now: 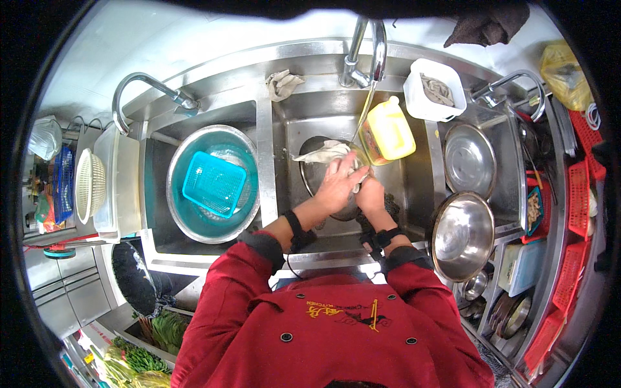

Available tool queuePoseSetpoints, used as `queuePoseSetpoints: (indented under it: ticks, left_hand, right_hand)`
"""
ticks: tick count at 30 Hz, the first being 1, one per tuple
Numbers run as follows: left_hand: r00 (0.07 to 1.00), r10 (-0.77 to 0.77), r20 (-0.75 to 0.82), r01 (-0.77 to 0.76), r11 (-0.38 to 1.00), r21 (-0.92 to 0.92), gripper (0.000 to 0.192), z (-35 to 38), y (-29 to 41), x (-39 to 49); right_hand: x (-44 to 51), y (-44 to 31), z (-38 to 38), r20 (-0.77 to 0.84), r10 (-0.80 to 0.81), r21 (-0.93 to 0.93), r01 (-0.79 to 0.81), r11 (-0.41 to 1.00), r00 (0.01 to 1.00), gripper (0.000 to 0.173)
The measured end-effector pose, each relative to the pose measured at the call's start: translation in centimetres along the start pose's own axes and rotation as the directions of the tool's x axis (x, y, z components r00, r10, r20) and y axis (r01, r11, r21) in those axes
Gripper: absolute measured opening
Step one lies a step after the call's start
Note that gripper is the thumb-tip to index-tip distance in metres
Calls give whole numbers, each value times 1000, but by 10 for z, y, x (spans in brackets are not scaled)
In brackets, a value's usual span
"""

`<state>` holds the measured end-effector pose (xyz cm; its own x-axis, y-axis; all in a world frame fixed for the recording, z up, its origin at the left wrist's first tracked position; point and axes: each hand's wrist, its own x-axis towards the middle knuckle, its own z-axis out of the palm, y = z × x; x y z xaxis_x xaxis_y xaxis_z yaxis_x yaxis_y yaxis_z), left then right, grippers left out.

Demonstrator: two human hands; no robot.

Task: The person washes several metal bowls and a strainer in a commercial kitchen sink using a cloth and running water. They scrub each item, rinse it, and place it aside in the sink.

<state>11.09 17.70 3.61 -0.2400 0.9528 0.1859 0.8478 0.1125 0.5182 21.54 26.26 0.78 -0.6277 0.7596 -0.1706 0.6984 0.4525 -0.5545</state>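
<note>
Both hands are together over the middle stainless steel sink [301, 213]. A pale wet cloth [325, 153] is bunched between them, one end trailing to the left. My left hand [339, 186] presses over the cloth with its fingers stretched forward. My right hand [371, 195] is curled against the cloth from the right, its fingertips hidden. Below them lies a round dark metal pan or bowl [313, 177], partly covered by my hands. Water [365, 114] runs from the tall faucet [379, 53] just beyond my fingers. A yellow plastic jug [390, 131] stands close to my right hand.
In the left sink, a metal basin [174, 199] holds a turquoise basket [216, 184]. A white tub [412, 92] with a cloth sits behind the jug. Steel bowls [463, 235] are at the right. A crumpled rag [284, 85] lies on the back ledge.
</note>
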Motion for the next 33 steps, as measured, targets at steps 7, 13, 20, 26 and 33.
queuePoseSetpoints:
  ticks: [7, 13, 20, 26, 33]
  left_hand:
    - [981, -13, -195, 72, 952, 297, 32, 0, -100, 50]
    - [721, -615, 320, 661, 473, -582, 31, 19, -166, -33]
    - [536, -716, 447, 396, -254, -882, 29, 53, -33, -77]
    - [626, -773, -105, 287, 353, -890, 22, 10, -30, -58]
    - [855, -291, -429, 193, 947, -258, 20, -31, -34, -51]
  right_hand:
    - [-14, 3, -29, -64, 40, 213, -26, 977, 997, 19]
    - [-19, 36, -13, -93, 351, 800, -140, 583, 932, 10]
    - [-22, 28, 45, 186, 469, 983, -161, -92, 863, 9]
    - [-18, 15, 73, 399, 270, 888, -296, -352, 876, 8]
    - [26, 27, 79, 585, 414, 796, -592, -127, 697, 39]
